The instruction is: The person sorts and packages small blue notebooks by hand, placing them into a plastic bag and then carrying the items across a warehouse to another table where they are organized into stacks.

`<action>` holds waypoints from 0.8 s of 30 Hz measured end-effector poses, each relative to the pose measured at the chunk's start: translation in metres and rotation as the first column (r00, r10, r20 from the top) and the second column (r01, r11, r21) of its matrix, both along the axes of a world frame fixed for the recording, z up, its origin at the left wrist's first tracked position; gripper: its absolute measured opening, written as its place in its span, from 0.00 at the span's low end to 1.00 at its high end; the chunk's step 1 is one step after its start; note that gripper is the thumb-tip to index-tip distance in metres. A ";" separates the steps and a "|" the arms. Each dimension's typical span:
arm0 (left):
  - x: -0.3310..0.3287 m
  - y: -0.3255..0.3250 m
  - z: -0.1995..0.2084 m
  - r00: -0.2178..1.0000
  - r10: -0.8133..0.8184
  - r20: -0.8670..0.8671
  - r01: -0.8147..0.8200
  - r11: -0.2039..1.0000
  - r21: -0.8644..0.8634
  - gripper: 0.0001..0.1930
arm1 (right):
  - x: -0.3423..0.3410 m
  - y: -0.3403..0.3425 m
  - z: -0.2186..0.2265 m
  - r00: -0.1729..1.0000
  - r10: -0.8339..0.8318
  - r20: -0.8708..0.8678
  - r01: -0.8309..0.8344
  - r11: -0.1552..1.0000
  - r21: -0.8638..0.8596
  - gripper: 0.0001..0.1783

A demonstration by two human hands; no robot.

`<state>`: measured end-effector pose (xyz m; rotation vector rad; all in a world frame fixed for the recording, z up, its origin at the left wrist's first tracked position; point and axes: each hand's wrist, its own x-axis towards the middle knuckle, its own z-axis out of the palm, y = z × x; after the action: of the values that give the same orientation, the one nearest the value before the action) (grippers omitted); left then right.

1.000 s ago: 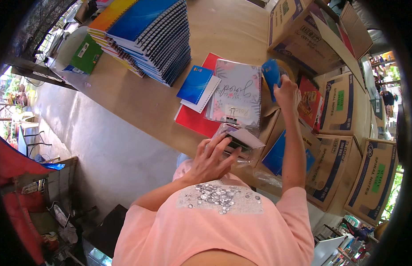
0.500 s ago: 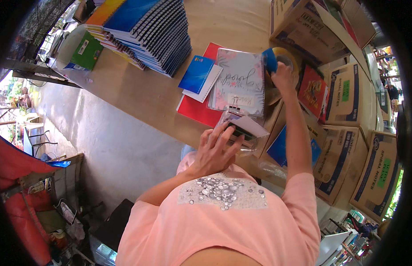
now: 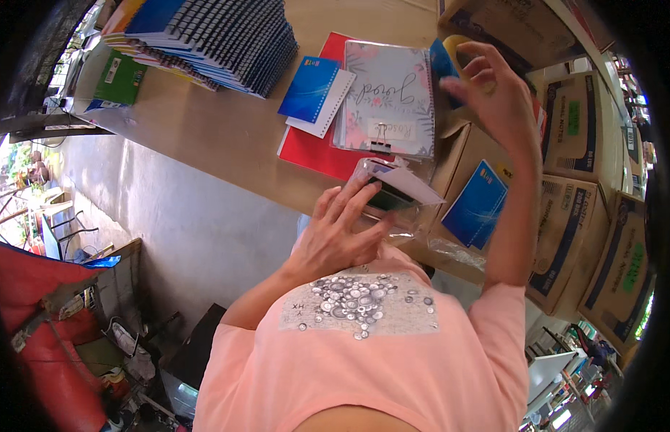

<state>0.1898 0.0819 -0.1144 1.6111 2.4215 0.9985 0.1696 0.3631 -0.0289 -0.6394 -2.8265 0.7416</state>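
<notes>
My left hand [image 3: 338,234] lies over a clear plastic-wrapped packet [image 3: 392,196] at the table's near edge, its fingers gripping a dark panel inside. A white flap of paper juts from the packet's right side. My right hand [image 3: 497,93] is raised with fingers apart and nothing in it, beside an upright blue piece [image 3: 441,61] and a yellow tape roll [image 3: 459,45]. Between the hands and the far side, a floral-covered notebook [image 3: 389,86] bears a black binder clip [image 3: 380,146] at its lower edge. It rests on a red folder or cover [image 3: 295,147].
A small blue notebook [image 3: 310,90] overlaps the red cover. Spiral notebooks [image 3: 234,43] stand in a tall stack at the far left, by a green box [image 3: 119,78]. Cardboard cartons [image 3: 565,230] crowd the right side, near another blue notebook [image 3: 475,205].
My right hand has come off the blue piece, its fingers spreading as it lifts and moves right. My left hand stays on the packet. The whole view has shifted slightly.
</notes>
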 end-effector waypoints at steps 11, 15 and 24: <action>-0.002 -0.014 0.001 1.000 0.006 0.016 -0.007 0.999 0.035 0.26 | 0.078 -0.061 -0.043 0.948 0.297 -0.112 -0.314 0.931 -0.185 0.32; 0.009 -0.021 -0.010 0.968 0.014 -0.249 -0.034 0.997 -0.074 0.21 | 0.081 -0.069 -0.050 0.890 0.352 -0.289 -0.416 0.887 -0.200 0.27; 0.016 -0.016 -0.001 0.969 0.026 -0.247 -0.070 0.983 -0.169 0.20 | 0.086 -0.070 -0.050 0.869 0.386 -0.309 -0.459 0.862 -0.214 0.18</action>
<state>0.2054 0.0657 -0.1149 1.7089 2.6293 0.5979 0.2557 0.2929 -0.0786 0.0754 -2.6577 1.2177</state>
